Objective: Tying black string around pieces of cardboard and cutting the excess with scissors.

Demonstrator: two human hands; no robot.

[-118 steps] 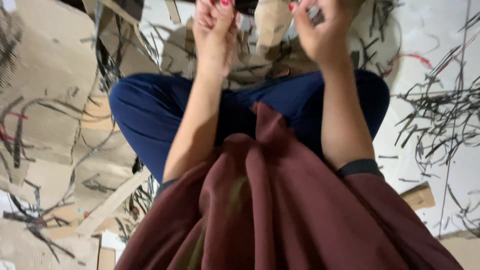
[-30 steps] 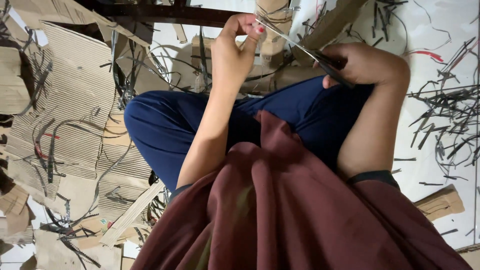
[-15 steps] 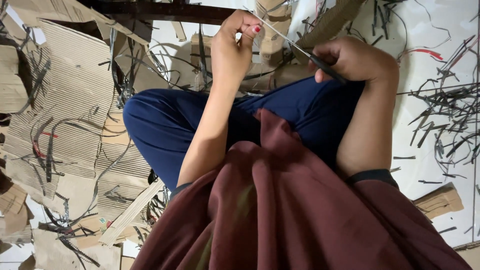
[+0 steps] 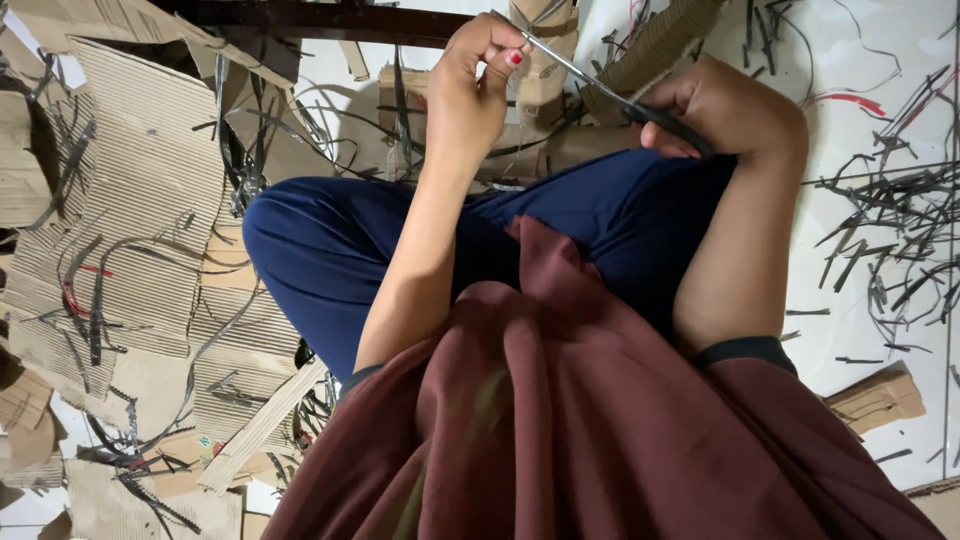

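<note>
Metal scissors, one pair, held by two hands: left hand, right hand.

No packages, labels, signs or screens; only loose brown cardboard scraps.

The scissors have thin shiny metal blades and dark matt handles. The cardboard is brown, ribbed, rough paper. The trousers are smooth blue cloth, the tunic soft maroon cloth
</note>
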